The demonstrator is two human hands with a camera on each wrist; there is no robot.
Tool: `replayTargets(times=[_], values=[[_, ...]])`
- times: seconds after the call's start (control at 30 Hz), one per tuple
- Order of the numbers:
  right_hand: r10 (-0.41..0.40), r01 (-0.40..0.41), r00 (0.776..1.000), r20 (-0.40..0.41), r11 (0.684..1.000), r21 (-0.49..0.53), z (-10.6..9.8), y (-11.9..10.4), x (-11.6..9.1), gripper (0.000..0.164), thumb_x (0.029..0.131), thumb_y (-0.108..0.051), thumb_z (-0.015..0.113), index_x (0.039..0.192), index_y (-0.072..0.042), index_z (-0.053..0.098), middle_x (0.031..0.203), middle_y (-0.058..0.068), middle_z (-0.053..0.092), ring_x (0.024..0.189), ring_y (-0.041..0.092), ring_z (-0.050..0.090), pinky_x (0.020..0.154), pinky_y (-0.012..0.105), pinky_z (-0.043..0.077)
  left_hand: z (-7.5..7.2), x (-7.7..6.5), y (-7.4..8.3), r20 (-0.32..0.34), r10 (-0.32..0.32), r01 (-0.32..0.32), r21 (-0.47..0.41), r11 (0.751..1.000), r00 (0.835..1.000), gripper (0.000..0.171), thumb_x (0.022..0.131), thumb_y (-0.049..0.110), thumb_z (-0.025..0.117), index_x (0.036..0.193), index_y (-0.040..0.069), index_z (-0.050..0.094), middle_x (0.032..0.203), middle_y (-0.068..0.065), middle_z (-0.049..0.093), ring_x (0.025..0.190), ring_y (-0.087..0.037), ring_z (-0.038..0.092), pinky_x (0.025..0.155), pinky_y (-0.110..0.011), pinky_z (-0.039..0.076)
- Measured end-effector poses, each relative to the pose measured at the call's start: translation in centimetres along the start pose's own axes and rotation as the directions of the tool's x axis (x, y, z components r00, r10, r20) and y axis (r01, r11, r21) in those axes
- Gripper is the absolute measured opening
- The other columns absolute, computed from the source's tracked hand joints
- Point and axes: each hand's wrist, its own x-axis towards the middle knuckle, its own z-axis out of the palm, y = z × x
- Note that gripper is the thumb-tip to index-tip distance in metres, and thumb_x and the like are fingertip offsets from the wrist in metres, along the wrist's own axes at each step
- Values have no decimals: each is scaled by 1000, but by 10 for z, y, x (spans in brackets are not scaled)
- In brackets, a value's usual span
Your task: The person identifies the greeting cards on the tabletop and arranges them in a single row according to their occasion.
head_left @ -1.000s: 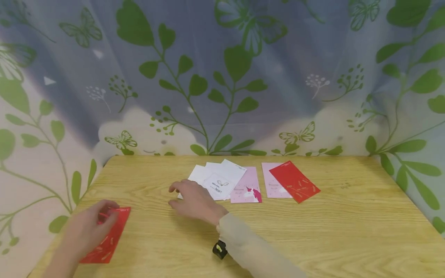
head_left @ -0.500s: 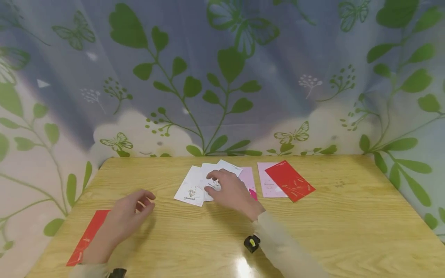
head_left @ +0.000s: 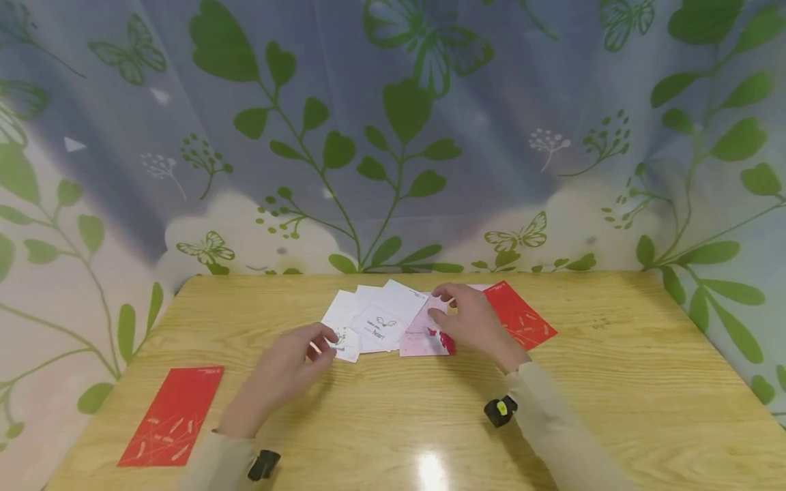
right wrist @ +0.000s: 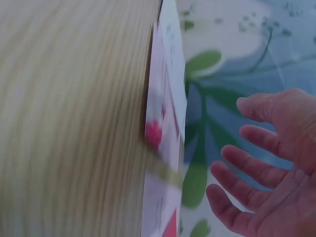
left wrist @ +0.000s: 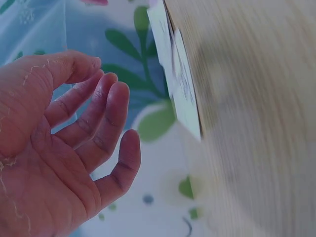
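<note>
Several overlapping white cards lie fanned out at the back middle of the table, one printed with a winged heart. My left hand hovers at their left end, its fingertips in front of the leftmost white card. In the left wrist view its loosely bent fingers hold nothing. To the right, a pink card with a magenta figure lies partly under the white ones. Above it and a second, mostly hidden pink card hangs my right hand, fingers spread and holding nothing in the right wrist view.
A red card or envelope with pale sprigs lies at the back right, overlapping the second pink card. Another red one lies at the front left of the wooden table. A leaf-patterned curtain hangs behind.
My left hand has let go of the left red piece, which stays on the table, and moved right to the white cards. My right hand has moved right, from the white cards to the pink ones.
</note>
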Motion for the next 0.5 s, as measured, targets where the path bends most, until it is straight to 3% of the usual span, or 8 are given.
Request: replayTargets(times=[0.27, 0.5], values=[[72, -73, 997, -12, 994, -81, -31, 50, 7, 46, 96, -26, 69, 134, -1, 60, 127, 22, 68, 112, 37, 65, 95, 53, 54, 23, 15, 29, 51, 120, -118, -42, 992, 991, 12, 92, 11, 66, 103, 13, 70, 84, 7, 68, 76, -6, 61, 71, -24, 50], [184, -180, 983, 22, 975, -127, -52, 90, 16, 63, 94, -30, 72, 142, 3, 51, 135, 29, 59, 115, 42, 60, 95, 54, 53, 47, 26, 57, 136, 170, -166, -39, 985, 976, 14, 94, 15, 64, 106, 14, 70, 88, 8, 68, 77, -7, 60, 71, -25, 49]])
